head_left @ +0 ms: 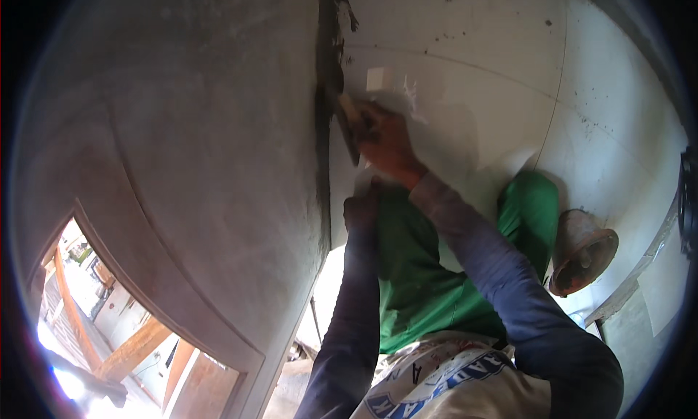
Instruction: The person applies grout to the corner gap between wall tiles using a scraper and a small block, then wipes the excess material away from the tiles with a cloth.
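A trowel (348, 134) with a pale handle and a thin flat blade is gripped in my right hand (389, 144). Its blade lies along the dark strip of wet mortar (329, 77) where the grey wall meets the pale tiled floor. Lower down, beside my green-trousered knee, is my left hand (360, 210). It is in deep shadow near the wall's edge, and its fingers cannot be made out.
The grey plastered wall (218, 142) fills the left side, with a window opening (109, 324) and timber beyond it low down. A mortar-stained bucket (584, 253) sits tilted on the right. Dark specks mark the pale tiled floor (494, 62).
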`<state>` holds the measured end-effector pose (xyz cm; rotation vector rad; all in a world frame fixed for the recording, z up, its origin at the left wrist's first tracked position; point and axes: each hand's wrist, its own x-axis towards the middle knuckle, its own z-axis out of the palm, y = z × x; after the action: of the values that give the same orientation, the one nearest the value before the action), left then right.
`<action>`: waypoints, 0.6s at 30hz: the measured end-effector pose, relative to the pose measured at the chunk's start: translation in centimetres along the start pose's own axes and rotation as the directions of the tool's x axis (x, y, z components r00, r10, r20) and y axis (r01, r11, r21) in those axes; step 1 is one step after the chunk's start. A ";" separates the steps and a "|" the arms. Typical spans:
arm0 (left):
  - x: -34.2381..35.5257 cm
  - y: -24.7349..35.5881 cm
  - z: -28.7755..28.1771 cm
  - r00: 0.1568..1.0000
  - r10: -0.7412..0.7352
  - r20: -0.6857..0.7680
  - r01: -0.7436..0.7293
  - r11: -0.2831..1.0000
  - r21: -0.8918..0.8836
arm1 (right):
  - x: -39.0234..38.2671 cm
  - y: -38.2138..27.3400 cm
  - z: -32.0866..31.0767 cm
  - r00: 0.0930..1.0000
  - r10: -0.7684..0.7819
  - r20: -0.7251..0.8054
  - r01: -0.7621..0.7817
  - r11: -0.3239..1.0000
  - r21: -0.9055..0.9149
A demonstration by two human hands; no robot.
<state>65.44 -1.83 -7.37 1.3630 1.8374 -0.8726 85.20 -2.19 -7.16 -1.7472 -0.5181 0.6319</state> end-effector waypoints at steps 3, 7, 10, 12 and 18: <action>-2.9 2.5 -1.4 0.990 -0.141 -0.032 0.138 0.988 -0.068 | 9.9 -0.5 -4.0 0.995 -0.057 -0.087 0.057 0.998 -0.002; -3.8 3.5 -2.0 0.984 -0.140 -0.110 0.135 0.989 -0.052 | 23.3 1.2 -8.4 0.981 -0.161 -0.105 0.140 0.973 -0.186; -3.8 3.2 -3.0 0.989 -0.139 -0.045 0.133 0.985 -0.114 | 29.2 -1.2 -9.2 0.948 -0.195 0.250 0.309 0.744 -0.593; -3.1 2.3 -2.5 0.984 -0.167 -0.058 0.158 0.979 -0.129 | 28.3 -3.1 -8.2 0.971 -0.074 0.228 0.180 0.854 -0.489; -1.6 2.3 -2.2 0.998 -0.066 -0.001 0.066 0.986 -0.156 | 21.9 1.5 -6.5 0.971 -0.236 0.031 0.232 0.904 -0.359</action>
<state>67.76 -0.29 -5.14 1.2152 1.9221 -0.7416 106.10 6.62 -10.55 -1.9897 -0.8644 0.3677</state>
